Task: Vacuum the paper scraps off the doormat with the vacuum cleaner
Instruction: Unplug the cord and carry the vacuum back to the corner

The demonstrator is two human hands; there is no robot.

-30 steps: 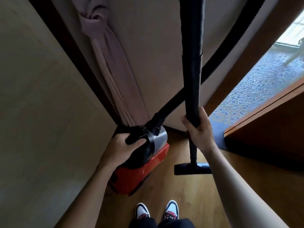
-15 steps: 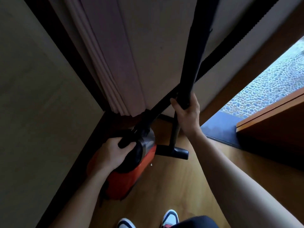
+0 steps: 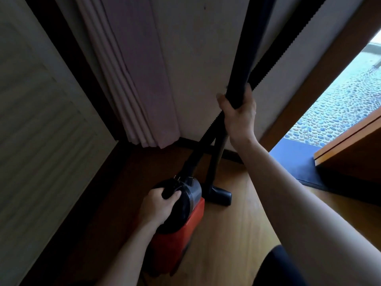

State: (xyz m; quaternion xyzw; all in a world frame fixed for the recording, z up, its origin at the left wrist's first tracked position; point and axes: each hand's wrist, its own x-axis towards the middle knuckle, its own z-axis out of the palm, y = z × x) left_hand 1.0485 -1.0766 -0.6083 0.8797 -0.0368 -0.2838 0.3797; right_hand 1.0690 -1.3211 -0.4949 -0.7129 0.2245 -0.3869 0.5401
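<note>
A red and black canister vacuum cleaner (image 3: 185, 230) sits on the wooden floor near the corner. My left hand (image 3: 157, 206) grips its black top handle. My right hand (image 3: 239, 112) grips the black wand (image 3: 245, 65), which runs up out of view. The wand's floor nozzle (image 3: 219, 195) rests on the floor just right of the canister. A ribbed black hose (image 3: 292, 40) climbs from the canister toward the top right. A dark doormat (image 3: 296, 159) lies at the open doorway on the right; no paper scraps show on its visible part.
A pale curtain (image 3: 132, 79) hangs in the corner behind the vacuum. A louvred panel (image 3: 37, 129) fills the left side. An orange wooden door edge (image 3: 350, 145) stands over the mat, with pebble paving (image 3: 338, 104) outside. Wooden floor (image 3: 237, 244) spreads in front of me.
The view has dropped and closed in on the corner. The canister and nozzle now sit lower in view, my feet have left the frame, and both hands keep the same holds.
</note>
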